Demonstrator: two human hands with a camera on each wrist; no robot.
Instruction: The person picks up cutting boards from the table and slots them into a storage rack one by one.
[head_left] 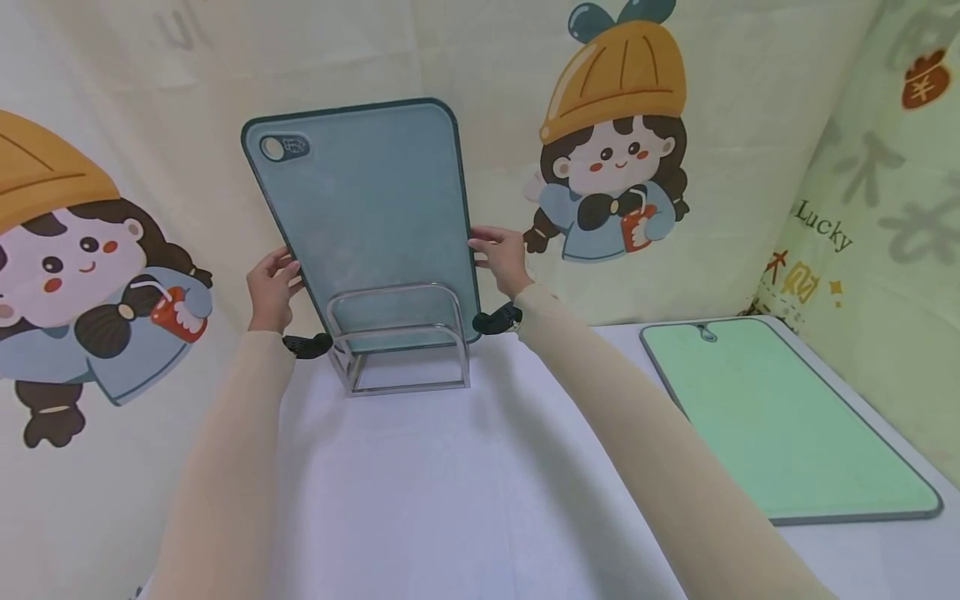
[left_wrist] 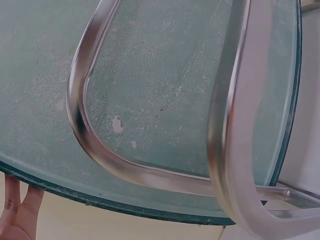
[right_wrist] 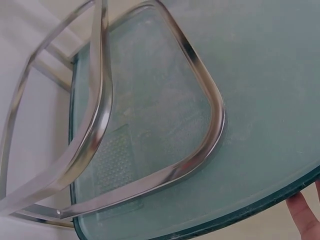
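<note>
A large blue-grey cutting board [head_left: 375,208] with a dark rim and a round hole at its upper left stands upright, slightly tilted, at a metal rack [head_left: 408,387]. Two hoops of the rack cross in front of its lower part; whether its bottom edge rests in the rack I cannot tell. My left hand [head_left: 270,287] holds the board's left edge, and its fingers [left_wrist: 30,200] reach behind the rim in the left wrist view. On the opposite edge, my right hand [head_left: 501,254] grips with its fingertips. Those fingers [right_wrist: 301,212] meet the rim in the right wrist view.
A light green cutting board [head_left: 787,417] with a grey border lies flat on the right of the white table [head_left: 420,500]. Behind the rack hangs a cream cloth [head_left: 495,83] printed with cartoon figures. Another printed cloth [head_left: 900,333] borders the right side.
</note>
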